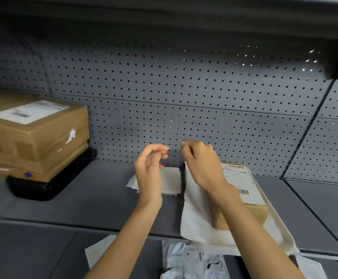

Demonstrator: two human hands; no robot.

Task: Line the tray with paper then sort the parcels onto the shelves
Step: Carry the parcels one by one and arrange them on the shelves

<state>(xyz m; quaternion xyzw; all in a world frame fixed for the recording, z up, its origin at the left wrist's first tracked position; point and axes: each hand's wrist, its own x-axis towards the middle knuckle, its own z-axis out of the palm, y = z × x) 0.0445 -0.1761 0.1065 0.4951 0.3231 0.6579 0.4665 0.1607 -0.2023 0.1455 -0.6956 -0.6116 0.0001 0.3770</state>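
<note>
A tray, its dark edge [182, 182] showing, sits on the grey shelf [83, 198] at centre right, covered by white paper [196, 222]. On the paper lies a flat brown parcel [254, 214] with a white label. My right hand [200, 164] pinches the paper's left edge and lifts it above the tray. My left hand [150, 168] hovers just left of it, fingers loosely curled with nothing in them. Another piece of white paper [171, 182] lies on the shelf behind my left hand. At far left, a black tray [49, 188] carries stacked cardboard boxes [37, 133].
A perforated grey back panel [184, 87] closes the shelf, and an upper shelf [164, 13] overhangs it. On the lower shelf lie a white sheet [97, 252], a pale plastic mailer [192, 262] and another white piece [309, 266]. A shelf divider [305, 133] runs at right.
</note>
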